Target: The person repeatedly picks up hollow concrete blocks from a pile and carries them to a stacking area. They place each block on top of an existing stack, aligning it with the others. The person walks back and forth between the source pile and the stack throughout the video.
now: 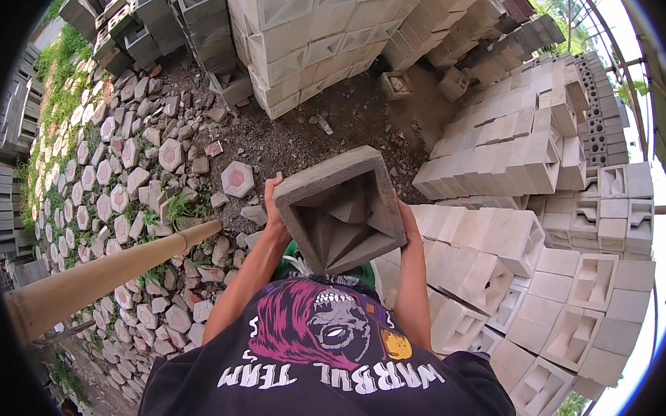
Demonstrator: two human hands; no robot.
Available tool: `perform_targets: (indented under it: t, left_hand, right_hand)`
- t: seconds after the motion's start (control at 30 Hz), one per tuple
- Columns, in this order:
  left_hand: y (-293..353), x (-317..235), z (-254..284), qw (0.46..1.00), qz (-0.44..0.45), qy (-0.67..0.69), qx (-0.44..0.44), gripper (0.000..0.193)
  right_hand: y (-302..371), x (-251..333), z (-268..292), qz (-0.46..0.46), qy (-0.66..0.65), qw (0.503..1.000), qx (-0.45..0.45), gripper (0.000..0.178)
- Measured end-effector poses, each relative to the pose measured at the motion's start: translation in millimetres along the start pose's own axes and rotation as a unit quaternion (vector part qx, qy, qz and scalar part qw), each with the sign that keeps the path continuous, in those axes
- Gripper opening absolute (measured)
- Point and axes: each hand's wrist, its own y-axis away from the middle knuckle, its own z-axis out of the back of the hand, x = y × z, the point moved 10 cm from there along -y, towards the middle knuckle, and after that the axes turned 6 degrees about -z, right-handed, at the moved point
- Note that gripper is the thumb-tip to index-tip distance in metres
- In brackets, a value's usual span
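Observation:
Between both hands I hold a grey concrete ventilation block (336, 167), square in outline, with a hollow face of slanted, folded inner planes turned up toward me. My left hand (273, 209) grips its left side, thumb near the upper left corner. On the opposite side my right hand (408, 223) is closed along the edge, its fingers partly hidden by the block. The block is held in front of my body, just beyond the hem of my dark printed shirt (310, 358). Its underside is out of sight.
A tall stack of pale blocks (304, 49) stands ahead, and rows of pale blocks (494, 145) fill the right side. A thick bamboo pole (120, 273) slants in from the left. Hexagonal pavers (171, 154) and rubble cover the left ground. Two single blocks (396, 85) sit ahead on bare soil.

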Motion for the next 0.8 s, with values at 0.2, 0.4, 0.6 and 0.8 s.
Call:
perform_targets:
  t: [0.2, 0.4, 0.6, 0.8]
  left_hand:
    - [-37.0, -62.6, 14.5, 0.995, -0.097, 0.030, -0.013, 0.056]
    - [-70.3, -117.0, 33.4, 0.980, -0.172, 0.096, -0.034, 0.049]
    - [-106.8, -191.5, 47.6, 0.955, -0.254, 0.145, -0.053, 0.050]
    - [-113.4, -262.3, 13.0, 0.918, -0.336, 0.192, -0.085, 0.048]
  right_hand:
    - [-57.9, 64.5, -55.9, 0.014, 0.150, 0.988, 0.016, 0.061]
    - [-126.7, 110.9, -134.8, 0.008, 0.247, 0.964, 0.096, 0.067]
    - [-215.5, 161.8, -234.8, 0.020, 0.315, 0.931, 0.182, 0.068]
    - [-262.2, 211.6, -346.5, -0.035, 0.328, 0.899, 0.290, 0.063]
